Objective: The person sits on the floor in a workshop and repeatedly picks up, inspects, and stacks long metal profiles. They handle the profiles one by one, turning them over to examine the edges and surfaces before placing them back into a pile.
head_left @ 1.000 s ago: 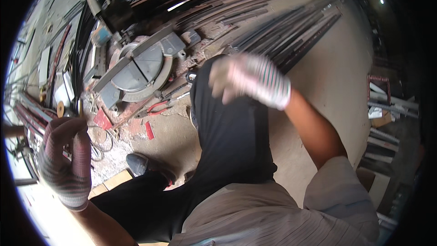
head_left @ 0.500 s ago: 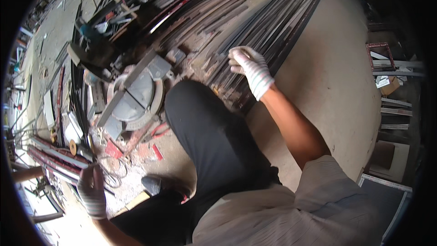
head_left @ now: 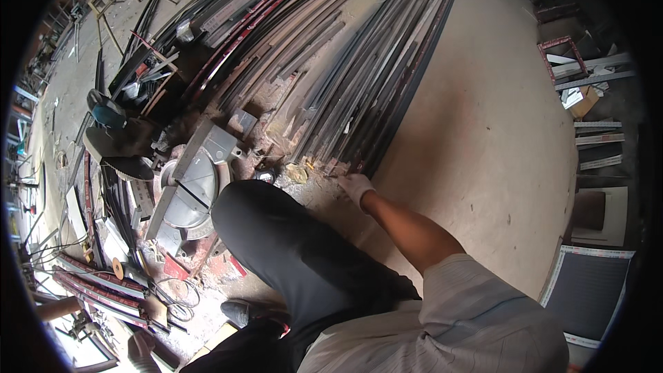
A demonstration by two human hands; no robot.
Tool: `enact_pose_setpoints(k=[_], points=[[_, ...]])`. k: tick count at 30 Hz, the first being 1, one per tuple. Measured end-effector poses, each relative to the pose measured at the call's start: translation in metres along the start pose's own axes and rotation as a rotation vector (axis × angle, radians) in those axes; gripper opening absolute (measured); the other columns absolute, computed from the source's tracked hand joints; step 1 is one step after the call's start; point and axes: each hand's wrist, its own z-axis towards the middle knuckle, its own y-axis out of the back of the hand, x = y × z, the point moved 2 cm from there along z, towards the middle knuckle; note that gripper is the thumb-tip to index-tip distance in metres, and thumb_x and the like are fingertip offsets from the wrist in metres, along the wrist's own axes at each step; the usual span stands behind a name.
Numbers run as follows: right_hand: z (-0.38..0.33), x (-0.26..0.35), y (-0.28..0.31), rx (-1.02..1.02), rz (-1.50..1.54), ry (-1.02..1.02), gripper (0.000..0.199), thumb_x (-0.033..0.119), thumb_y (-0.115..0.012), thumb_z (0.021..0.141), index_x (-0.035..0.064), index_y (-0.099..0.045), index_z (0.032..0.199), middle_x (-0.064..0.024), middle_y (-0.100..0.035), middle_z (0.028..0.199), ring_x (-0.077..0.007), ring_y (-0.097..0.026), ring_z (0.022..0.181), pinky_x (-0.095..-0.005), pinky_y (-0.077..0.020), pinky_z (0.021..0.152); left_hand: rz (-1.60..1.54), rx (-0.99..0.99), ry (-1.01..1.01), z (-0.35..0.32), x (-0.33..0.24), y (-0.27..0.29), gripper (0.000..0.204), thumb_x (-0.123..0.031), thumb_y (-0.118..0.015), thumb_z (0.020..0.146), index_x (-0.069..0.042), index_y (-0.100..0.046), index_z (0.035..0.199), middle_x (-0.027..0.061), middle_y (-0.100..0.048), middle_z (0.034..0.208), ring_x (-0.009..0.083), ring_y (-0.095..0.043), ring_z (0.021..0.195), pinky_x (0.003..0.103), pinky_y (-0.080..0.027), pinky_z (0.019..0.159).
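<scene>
Right hand (head_left: 356, 186), in a white glove, is reaching down to the near ends of the long metal bars (head_left: 373, 90) lying in a bundle on the concrete floor (head_left: 483, 138); fingers are meeting the bar ends, but whether they are closing on one cannot be told. Left hand (head_left: 140, 347), in a dark glove, is hanging low at the picture's lower left edge, grip unclear. The person's knee in dark trousers (head_left: 276, 235) is lying between the hands. A round cutting machine (head_left: 190, 186) is sitting just left of the knee.
</scene>
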Motion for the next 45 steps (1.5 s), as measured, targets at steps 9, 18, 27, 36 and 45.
enact_pose_setpoints(k=[9,18,27,36,45], points=[[0.022,-0.102,0.028,-0.373,-0.277,-0.451,0.054,0.052,-0.060,0.094,0.0043,-0.071,0.117,-0.0194,-0.075,0.113,-0.0401,-0.073,0.099,-0.0487,-0.0559,0.087,-0.036,-0.029,0.394,-0.049,0.060,0.020,0.044,-0.043,-0.061,0.106,-0.001,-0.065,0.113,0.0096,-0.069,0.101,0.0207,-0.066,0.092,0.036,-0.056,0.086],[0.038,-0.059,0.014,-0.471,-0.094,-0.687,0.074,0.057,-0.068,0.087,0.0053,-0.059,0.139,-0.0233,-0.062,0.143,-0.0415,-0.061,0.132,-0.0499,-0.0523,0.105,-0.028,0.012,0.510,-0.048,0.059,0.012,0.044,-0.045,-0.062,0.106,-0.003,-0.066,0.113,0.0085,-0.069,0.100,0.0199,-0.067,0.090,0.035,-0.057,0.082],[0.045,-0.048,0.019,-0.361,-0.192,-0.834,0.070,0.051,-0.063,0.094,0.0103,-0.049,0.150,-0.0148,-0.055,0.152,-0.0362,-0.060,0.132,-0.0548,-0.0503,0.109,-0.003,0.055,0.544,-0.036,0.060,0.014,0.042,-0.046,-0.062,0.105,-0.005,-0.067,0.111,0.0062,-0.069,0.096,0.0176,-0.066,0.085,0.032,-0.056,0.075],[0.071,-0.096,0.021,-0.207,-0.038,-0.902,0.055,0.044,-0.048,0.101,0.0183,-0.050,0.150,-0.0047,-0.041,0.163,-0.0249,-0.037,0.150,-0.0472,-0.0367,0.120,0.003,0.117,0.533,-0.008,0.057,0.001,0.039,-0.047,-0.063,0.105,-0.008,-0.068,0.109,0.0039,-0.069,0.091,0.0152,-0.065,0.079,0.029,-0.055,0.067],[0.039,-0.049,0.041,-0.216,-0.106,-0.687,0.067,0.040,-0.078,0.085,0.0044,-0.059,0.138,-0.0195,-0.062,0.144,-0.0348,-0.061,0.134,-0.0431,-0.0513,0.105,-0.008,0.132,0.529,-0.013,0.072,0.010,0.038,-0.048,-0.063,0.105,-0.011,-0.068,0.108,0.0019,-0.068,0.088,0.0131,-0.064,0.075,0.027,-0.055,0.061]])
